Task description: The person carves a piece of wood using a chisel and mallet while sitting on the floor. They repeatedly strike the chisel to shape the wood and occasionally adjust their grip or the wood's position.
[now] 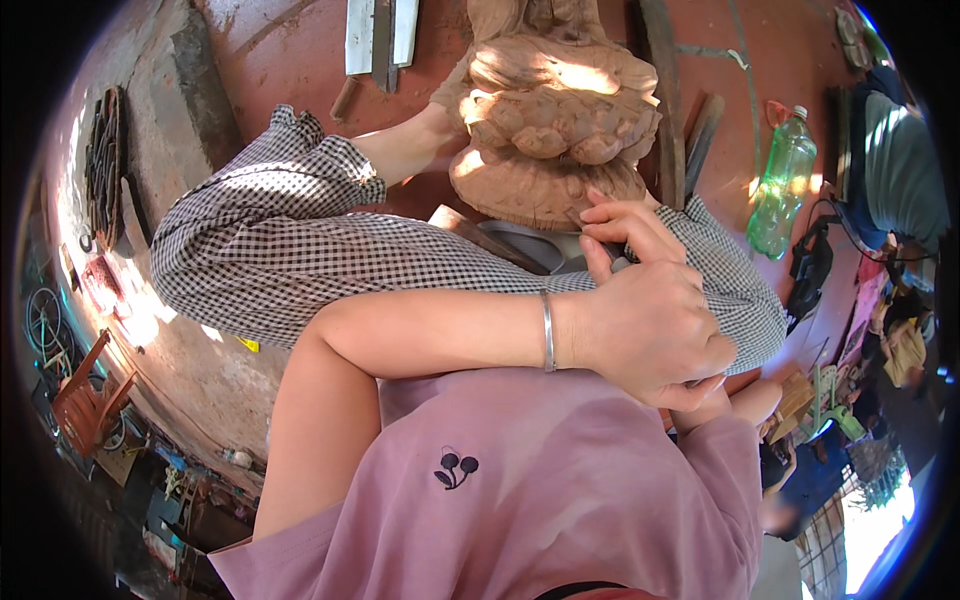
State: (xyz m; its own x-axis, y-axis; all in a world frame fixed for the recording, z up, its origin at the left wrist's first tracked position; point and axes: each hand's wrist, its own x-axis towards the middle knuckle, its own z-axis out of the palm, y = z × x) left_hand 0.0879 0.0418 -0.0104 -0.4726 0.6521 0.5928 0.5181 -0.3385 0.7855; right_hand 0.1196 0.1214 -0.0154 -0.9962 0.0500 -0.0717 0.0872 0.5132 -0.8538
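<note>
A brown carved wood piece [560, 130] with rounded lumps and a fan-shaped lower edge lies between my legs. My left hand [650, 325], with a silver bangle at the wrist, crosses my body. Its fingers are curled around what looks like a carving chisel [620, 264], whose dark end shows below the fist. Beyond it, the bent fingers of my right hand [635, 228] close near the chisel's front part, by the carving's near edge. Most of my right forearm is hidden behind the left hand, and the chisel is largely covered.
A wooden-handled piece [480, 238] lies by my legs. To the right stand a green plastic bottle [783, 185] and a long wooden bar [660, 100]. Dark slender tools [104, 165] lie at far left, near a brown chair [85, 395]. White boards [381, 40] lie ahead.
</note>
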